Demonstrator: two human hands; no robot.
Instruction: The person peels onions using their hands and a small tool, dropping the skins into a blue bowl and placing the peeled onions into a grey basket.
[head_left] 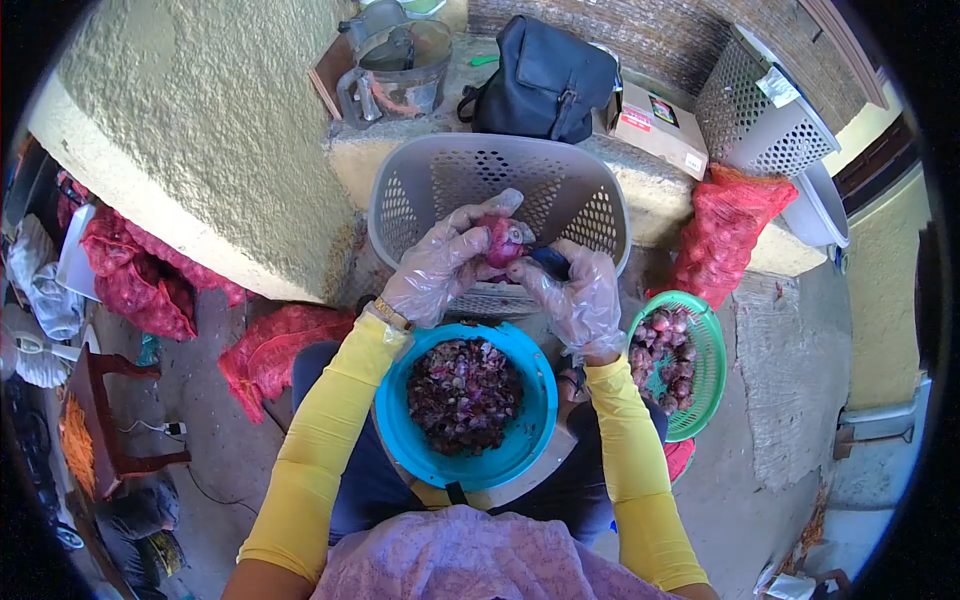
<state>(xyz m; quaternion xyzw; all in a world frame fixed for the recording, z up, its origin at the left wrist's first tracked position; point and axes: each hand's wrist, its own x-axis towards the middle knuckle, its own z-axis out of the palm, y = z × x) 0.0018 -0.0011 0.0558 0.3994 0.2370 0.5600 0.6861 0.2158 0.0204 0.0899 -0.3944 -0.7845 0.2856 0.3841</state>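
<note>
My left hand (437,265), in a clear plastic glove, is closed around a red onion (503,243) above the grey perforated basket (500,150). My right hand (580,298), gloved the same way, is closed on a small dark knife (549,262); its blade is mostly hidden. The right fingertips are close to the onion's lower right side. Below my hands, a blue basin (543,385) holds a heap of dark onion peelings (465,395). To the right, a green basket (713,345) holds several red onions (665,345).
Red mesh sacks lie at the left (280,350) and stand at the right (725,235). On the ledge ahead are a black backpack (550,80), a cardboard box (660,125) and a clear pitcher (400,75). Another perforated basket (765,110) stands back right. A brown wooden stool (115,420) lies left.
</note>
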